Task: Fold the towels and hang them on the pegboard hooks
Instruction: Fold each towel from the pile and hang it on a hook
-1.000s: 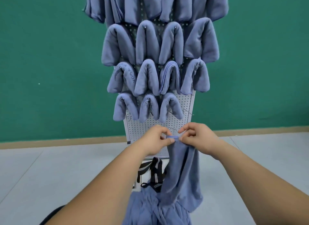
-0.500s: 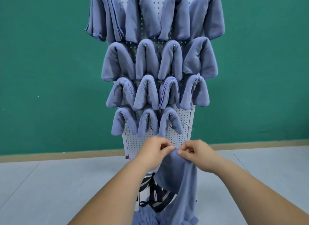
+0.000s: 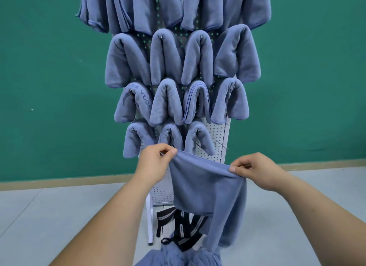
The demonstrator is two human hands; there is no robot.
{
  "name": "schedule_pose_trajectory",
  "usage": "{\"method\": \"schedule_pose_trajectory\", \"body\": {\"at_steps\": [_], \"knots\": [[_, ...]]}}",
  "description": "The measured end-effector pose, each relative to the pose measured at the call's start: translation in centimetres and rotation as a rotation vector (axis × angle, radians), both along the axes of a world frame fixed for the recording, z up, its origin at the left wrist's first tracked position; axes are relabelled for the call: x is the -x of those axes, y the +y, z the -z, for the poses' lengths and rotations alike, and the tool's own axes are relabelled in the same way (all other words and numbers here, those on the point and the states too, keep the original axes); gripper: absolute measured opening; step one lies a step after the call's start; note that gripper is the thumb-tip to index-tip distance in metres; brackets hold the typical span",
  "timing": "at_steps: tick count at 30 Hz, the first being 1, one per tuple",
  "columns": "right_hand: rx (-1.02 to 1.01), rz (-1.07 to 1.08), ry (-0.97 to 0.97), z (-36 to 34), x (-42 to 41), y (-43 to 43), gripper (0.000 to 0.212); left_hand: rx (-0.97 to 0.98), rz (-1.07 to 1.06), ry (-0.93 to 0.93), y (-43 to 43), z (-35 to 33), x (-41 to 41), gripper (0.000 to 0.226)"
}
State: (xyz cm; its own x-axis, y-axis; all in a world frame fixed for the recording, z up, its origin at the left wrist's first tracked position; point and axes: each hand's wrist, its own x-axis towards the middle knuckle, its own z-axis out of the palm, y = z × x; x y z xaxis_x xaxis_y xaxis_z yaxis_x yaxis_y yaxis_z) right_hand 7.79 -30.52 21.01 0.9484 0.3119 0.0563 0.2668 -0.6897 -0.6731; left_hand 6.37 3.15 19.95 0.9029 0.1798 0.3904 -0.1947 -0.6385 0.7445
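Blue towel (image 3: 206, 188) stretched between hands, near side of pegboard (image 3: 217, 135); left hand (image 3: 154, 162) pinches left top corner, right hand (image 3: 255, 169) pinches right corner, rest hanging down.

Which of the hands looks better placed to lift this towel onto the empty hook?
Probably the right hand. It and the left hand each pinch a top corner of the towel, but the bare hook sits at the right end of the bottom row, nearer the right hand.
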Motion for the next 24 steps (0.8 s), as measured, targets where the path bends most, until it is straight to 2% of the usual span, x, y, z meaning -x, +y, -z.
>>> {"method": "schedule_pose_trajectory", "body": {"at_steps": [3,8,9,13,15,19,24], "knots": [[0.092,0.088,-0.042,0.2,-0.1,-2.2,0.013,0.114,-0.104,0.032,1.8,0.7,-0.3,0.012],[0.243,0.169,-0.111,1.4,-0.1,-2.3,0.016,0.072,-0.059,0.213,0.8,2.3,-0.3,0.008],[0.246,0.162,-0.123,1.4,-0.1,-1.7,0.016,0.076,-0.008,0.226,0.0,2.1,-0.2,0.004],[0.205,0.070,-0.174,0.7,0.0,1.6,0.015,0.055,0.299,0.250,-4.6,1.2,0.8,0.028],[0.172,0.001,-0.192,0.4,0.3,3.3,0.015,0.040,0.393,0.251,-6.7,1.2,1.0,0.027],[0.153,-0.031,-0.189,0.2,0.7,4.9,0.015,-0.048,0.356,0.232,-8.2,1.8,0.8,0.005],[0.106,-0.050,-0.083,0.4,1.0,4.1,0.016,-0.142,0.298,0.209,-7.7,1.7,0.9,0.013]]}}
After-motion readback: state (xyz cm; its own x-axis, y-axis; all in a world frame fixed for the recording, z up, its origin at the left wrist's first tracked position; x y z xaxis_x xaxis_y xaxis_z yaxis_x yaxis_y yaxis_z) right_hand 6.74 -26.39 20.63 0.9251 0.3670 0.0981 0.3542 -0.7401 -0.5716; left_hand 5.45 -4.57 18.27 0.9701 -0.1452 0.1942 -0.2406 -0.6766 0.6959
